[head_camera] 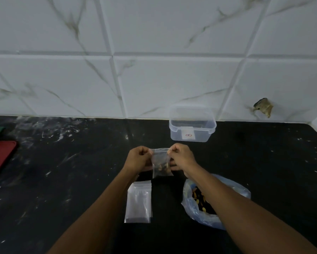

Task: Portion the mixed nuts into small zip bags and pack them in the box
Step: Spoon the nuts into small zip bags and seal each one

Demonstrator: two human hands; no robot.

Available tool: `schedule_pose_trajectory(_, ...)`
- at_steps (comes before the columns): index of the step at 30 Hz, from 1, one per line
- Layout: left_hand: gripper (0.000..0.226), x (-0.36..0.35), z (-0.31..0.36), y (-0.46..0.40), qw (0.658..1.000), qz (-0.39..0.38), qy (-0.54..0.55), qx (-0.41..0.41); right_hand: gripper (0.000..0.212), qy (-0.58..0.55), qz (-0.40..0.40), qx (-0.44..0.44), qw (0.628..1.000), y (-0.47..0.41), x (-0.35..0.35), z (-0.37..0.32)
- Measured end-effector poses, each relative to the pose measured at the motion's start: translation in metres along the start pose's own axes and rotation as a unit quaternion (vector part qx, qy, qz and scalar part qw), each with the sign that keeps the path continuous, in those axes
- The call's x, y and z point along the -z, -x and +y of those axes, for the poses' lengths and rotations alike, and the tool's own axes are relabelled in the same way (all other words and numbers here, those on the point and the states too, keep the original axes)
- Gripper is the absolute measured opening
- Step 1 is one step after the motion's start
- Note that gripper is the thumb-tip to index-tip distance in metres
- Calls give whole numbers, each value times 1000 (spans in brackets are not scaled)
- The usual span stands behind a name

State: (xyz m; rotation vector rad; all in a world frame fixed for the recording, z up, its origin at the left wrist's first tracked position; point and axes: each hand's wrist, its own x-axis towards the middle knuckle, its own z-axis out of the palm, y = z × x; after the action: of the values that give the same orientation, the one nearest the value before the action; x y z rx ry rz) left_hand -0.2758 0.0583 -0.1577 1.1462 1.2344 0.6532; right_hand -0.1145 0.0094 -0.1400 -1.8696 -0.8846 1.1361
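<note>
1. Small zip bag [162, 164] with a few nuts, held up above the counter [80, 180], pinched at its top corners by left hand [139, 159] and right hand [181, 158].
2. Clear box [191, 125] at the counter's back edge, against the wall.
3. Empty zip bags [138, 202] and big nut bag [214, 202] nearer the front edge.

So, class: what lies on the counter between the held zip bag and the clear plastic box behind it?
Nothing: in the head view, only bare black counter separates the small zip bag, held up by both hands, from the clear box.

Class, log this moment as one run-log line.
left hand + right hand: pinch zip bag top | nuts inside | box: open, behind | not packed
</note>
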Motion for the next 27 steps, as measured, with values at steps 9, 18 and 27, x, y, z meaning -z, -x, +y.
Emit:
schedule_pose_trajectory(9,9,5,-14,-45,997,34,-74,3,8,45,31,-24,998,-45,-24,16)
schedule_pose_trajectory(18,5,7,-18,-58,981,74,-180,-11,15,142,69,7,987,-56,-34,25)
schedule_pose_trajectory(27,24,36,-19,-25,985,88,-146,13,14,118,70,-14,990,-20,-28,11)
